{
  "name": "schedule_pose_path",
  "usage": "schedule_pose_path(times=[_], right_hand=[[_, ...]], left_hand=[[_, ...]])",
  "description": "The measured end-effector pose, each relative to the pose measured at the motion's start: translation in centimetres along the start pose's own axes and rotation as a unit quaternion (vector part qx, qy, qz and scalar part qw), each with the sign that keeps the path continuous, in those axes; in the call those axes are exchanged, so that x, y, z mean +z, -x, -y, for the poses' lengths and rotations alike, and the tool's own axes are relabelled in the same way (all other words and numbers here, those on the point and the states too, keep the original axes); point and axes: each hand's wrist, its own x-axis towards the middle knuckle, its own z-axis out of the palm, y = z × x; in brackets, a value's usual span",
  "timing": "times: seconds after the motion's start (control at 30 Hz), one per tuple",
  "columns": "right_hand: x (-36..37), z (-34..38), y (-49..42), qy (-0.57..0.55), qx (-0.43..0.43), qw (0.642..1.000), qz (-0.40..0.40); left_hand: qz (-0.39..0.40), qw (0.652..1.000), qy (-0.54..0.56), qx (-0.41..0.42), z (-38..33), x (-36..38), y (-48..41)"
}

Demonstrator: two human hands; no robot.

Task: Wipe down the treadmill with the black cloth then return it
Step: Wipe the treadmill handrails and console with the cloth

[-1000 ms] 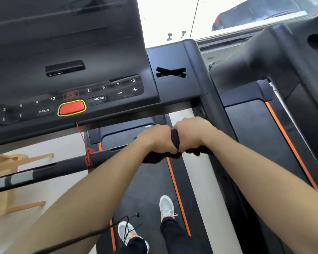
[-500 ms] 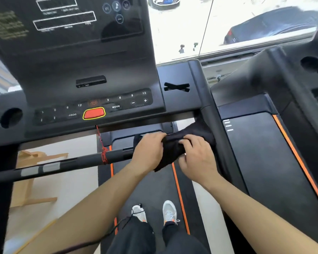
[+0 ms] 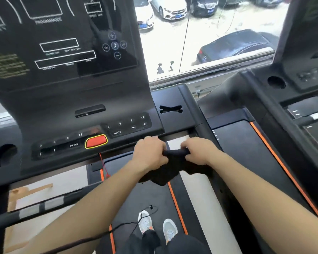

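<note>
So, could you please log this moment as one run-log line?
left hand: grips black cloth | right hand: grips cloth | cloth: stretched between hands, below console | red button: untouched

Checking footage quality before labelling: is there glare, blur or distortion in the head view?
Head view: the window is bright and washed out; the glossy console screen carries a dark reflection; the wide-angle lens bends straight edges; hands and black cloth look slightly soft, though labels like MODE remain readable.

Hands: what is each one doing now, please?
Left hand: closed, holding the black cloth.
Right hand: closed, holding the same cloth.
</note>
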Motion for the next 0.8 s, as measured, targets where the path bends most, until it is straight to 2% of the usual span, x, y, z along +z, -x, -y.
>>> schedule_pose_path(times=[0.07, 0.1, 0.2, 0.33, 0.4, 0.5, 0.63, 0.7, 0.8], right_hand=[[-1.3, -0.4, 0.7, -0.014, 0.029, 0.999, -0.039], [-2.1, -0.7, 1.0, -0.024, 0.049, 0.997, -0.062], [-4.8, -1.6, 1.5, -0.073, 0.118, 0.978, -0.153], [-8.8, -3.1, -0.1, -0.086, 0.171, 0.947, -0.257], [-10.7, -4.3, -2.2, -0.109, 0.167, 0.938, -0.284], [-12.7, -6.2, -6.2, -0.163, 0.142, 0.938, -0.271], [-10.5, -7.3, -10.6, -0.164, 0.12, 0.965, -0.165], [-7.2, -7.4, -11.8, -0.198, 0.112, 0.965, -0.134], [-3.1, -7.5, -13.1, -0.228, 0.102, 0.951, -0.181]], left_hand=[[-0.033, 0.998, 0.01, 0.044, 0.4, -1.6, -0.7], [-0.036, 0.997, 0.055, 0.048, 0.7, -2.3, -1.1], [0.016, 0.977, 0.211, 0.021, 0.9, -4.2, -3.2], [-0.014, 0.97, 0.243, 0.014, -0.2, -6.5, -7.2], [-0.057, 0.976, 0.211, -0.001, -1.0, -7.7, -10.0], [-0.135, 0.983, 0.114, -0.044, -1.4, -9.1, -14.6], [-0.158, 0.978, -0.02, -0.133, -2.0, -6.7, -17.5], [-0.152, 0.983, -0.018, -0.103, -3.2, -3.5, -17.7], [-0.087, 0.991, 0.041, -0.093, -4.8, 1.2, -17.9]])
